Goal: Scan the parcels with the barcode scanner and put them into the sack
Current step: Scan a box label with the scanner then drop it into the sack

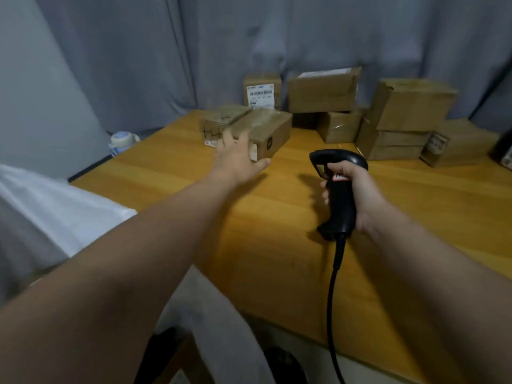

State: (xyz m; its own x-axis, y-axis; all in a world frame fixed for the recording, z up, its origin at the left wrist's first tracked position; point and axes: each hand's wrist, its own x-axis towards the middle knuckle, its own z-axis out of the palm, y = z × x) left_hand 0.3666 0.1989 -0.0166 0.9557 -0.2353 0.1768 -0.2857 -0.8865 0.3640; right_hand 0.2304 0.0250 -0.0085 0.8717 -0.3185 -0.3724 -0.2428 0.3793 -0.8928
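My right hand (357, 195) grips the handle of a black corded barcode scanner (338, 189), held above the wooden table (194, 189) with its head pointing left. My left hand (238, 159) is stretched out, fingers spread, right at the near end of a brown cardboard parcel (266, 131); whether it touches the box is unclear. A second small parcel (221, 120) lies against that one on its left. Several more brown parcels (410, 112) are stacked along the back of the table. The white sack (55, 212) lies at the left, below the table edge.
A grey curtain (249, 37) hangs behind the table. A roll of tape or small jar (122, 139) sits on the floor at the left. The scanner cable (332, 300) drops over the table's front edge. A dark object (504, 151) sits at the far right.
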